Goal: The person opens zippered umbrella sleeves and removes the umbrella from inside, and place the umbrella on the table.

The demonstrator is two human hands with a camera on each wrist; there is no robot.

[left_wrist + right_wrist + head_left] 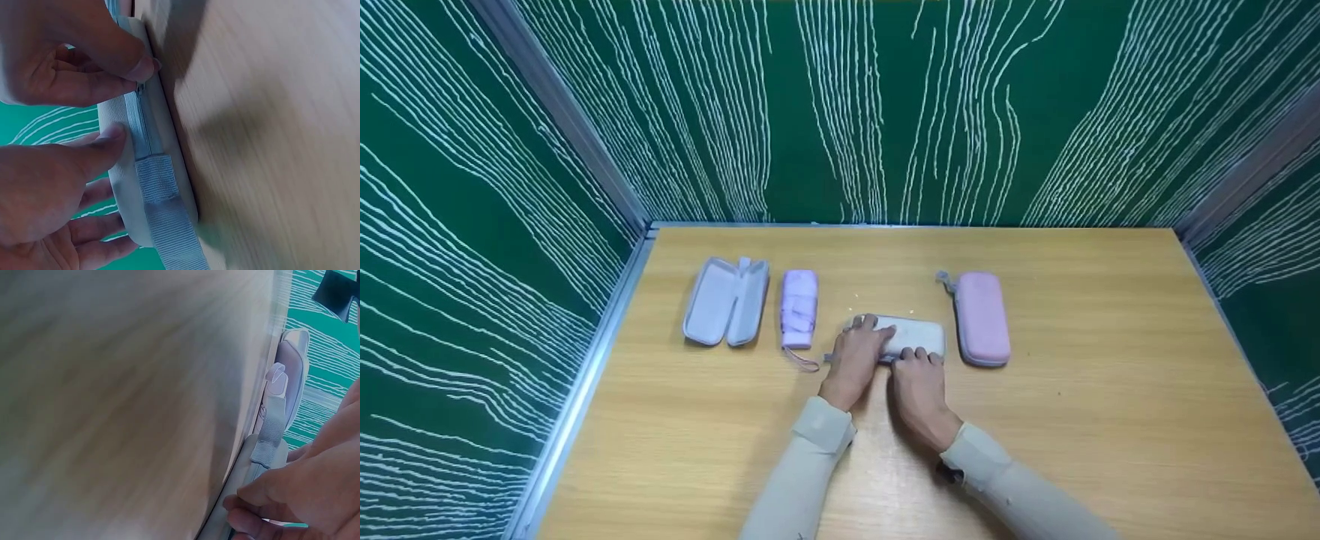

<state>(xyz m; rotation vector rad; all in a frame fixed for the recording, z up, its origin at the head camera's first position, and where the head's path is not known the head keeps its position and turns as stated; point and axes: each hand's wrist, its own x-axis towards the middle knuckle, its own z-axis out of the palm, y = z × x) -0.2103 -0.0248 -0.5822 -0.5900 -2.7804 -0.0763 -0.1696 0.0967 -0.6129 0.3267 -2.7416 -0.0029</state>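
Note:
A white zippered hard case (915, 339) lies crosswise on the table, a grey ribbed fabric tab (169, 219) at its left end. My left hand (855, 352) holds it near that end, thumb on the top by the zipper side, fingers reaching over toward the far edge. Along the near side, my right hand (920, 382) pinches the small metal zipper pull (140, 87) between thumb and finger. The zipper line (147, 124) looks joined between the pull and the tab. Part of the case is hidden under both hands.
Left of the case lies a folded purple umbrella (799, 307) with a wrist strap (802, 361). Farther left is an opened grey-lavender case (712, 304). A closed pink case (984, 319) stands to the right. Green walls with white lines (840, 112) bound the wooden table (1110, 412).

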